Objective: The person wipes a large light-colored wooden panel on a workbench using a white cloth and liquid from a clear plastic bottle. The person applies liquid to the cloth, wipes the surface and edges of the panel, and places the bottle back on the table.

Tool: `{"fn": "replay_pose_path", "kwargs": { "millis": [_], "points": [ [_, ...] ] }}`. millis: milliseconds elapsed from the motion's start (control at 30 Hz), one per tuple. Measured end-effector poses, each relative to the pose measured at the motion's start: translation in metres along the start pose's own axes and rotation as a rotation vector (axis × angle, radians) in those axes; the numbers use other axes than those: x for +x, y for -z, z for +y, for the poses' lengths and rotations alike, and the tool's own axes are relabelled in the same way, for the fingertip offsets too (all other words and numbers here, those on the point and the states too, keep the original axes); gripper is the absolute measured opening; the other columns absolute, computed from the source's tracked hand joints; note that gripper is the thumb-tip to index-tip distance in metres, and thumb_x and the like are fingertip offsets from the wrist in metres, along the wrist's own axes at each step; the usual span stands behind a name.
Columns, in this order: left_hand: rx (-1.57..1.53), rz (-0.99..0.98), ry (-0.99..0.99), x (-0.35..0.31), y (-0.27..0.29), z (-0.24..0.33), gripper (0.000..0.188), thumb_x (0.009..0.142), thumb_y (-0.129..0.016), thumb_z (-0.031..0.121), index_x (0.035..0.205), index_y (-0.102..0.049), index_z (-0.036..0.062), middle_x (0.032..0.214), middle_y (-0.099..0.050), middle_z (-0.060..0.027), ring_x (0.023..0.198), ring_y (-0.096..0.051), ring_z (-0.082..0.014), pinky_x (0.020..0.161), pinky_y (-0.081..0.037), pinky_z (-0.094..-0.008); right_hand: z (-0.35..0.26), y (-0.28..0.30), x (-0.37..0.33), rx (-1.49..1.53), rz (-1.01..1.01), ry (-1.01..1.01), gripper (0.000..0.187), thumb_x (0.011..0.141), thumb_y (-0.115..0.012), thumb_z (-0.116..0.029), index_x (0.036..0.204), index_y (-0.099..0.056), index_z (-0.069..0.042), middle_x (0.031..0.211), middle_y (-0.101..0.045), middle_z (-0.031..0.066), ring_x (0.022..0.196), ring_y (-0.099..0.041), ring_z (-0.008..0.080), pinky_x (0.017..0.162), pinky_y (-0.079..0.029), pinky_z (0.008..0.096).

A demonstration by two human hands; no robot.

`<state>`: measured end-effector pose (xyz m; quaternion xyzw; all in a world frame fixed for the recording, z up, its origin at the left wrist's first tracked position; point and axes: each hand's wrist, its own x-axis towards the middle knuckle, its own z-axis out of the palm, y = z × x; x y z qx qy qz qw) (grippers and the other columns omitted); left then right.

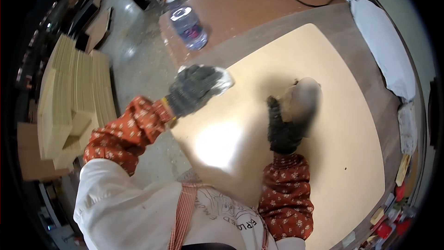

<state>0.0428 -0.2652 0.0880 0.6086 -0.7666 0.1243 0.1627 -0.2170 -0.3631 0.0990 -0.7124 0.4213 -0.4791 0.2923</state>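
Observation:
My left hand (194, 88), in a dark grey knitted glove, is closed on a crumpled white cloth (225, 81) at the left edge of a pale, smooth panel (342, 125). Over the middle of that panel is my right hand (286, 132), gloved in black, with the thumb standing apart on the left. It grips an oval grey and tan thing (305, 102), too smeared by motion to tell its kind. Both forearms wear red sleeve covers with a pale flower pattern.
A clear plastic bottle (188, 25) stands on the brown board (249, 7) beyond the panel. A black cable (296, 2) loops at the far right. White wrapped material (381, 41) lies along the right side. Stacked pale boards (76, 97) stand on the left, and small red items (384, 229) lie lower right.

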Motion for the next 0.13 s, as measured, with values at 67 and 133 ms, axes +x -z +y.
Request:
{"fn": "replay_pose_path", "kwargs": {
  "millis": [67, 133],
  "points": [
    [0.064, -0.055, 0.103, -0.063, 0.028, 0.004, 0.036, 0.082, -0.068, 0.024, 0.116, -0.065, 0.0131, 0.118, -0.062, -0.013, 0.1, -0.06, -0.0315, 0.087, -0.047, -0.0449, 0.002, -0.006, -0.002, -0.068, 0.036, 0.087, 0.092, 0.07, -0.085, -0.016, 0.139, -0.031, 0.009, 0.125, -0.057, 0.0217, 0.115, -0.057, 0.0318, 0.102, -0.045, 0.042],
    [-0.018, -0.154, 0.232, -0.109, 0.056, 0.007, 0.038, 0.082, -0.069, 0.022, 0.117, -0.064, 0.0098, 0.118, -0.062, -0.0159, 0.103, -0.06, -0.0332, 0.09, -0.047, -0.0454, -0.006, -0.007, -0.004, -0.021, -0.017, 0.042, 0.091, 0.07, -0.085, -0.015, 0.14, -0.032, 0.008, 0.125, -0.057, 0.0209, 0.115, -0.057, 0.0306, 0.101, -0.045, 0.0413]
  ]
}}
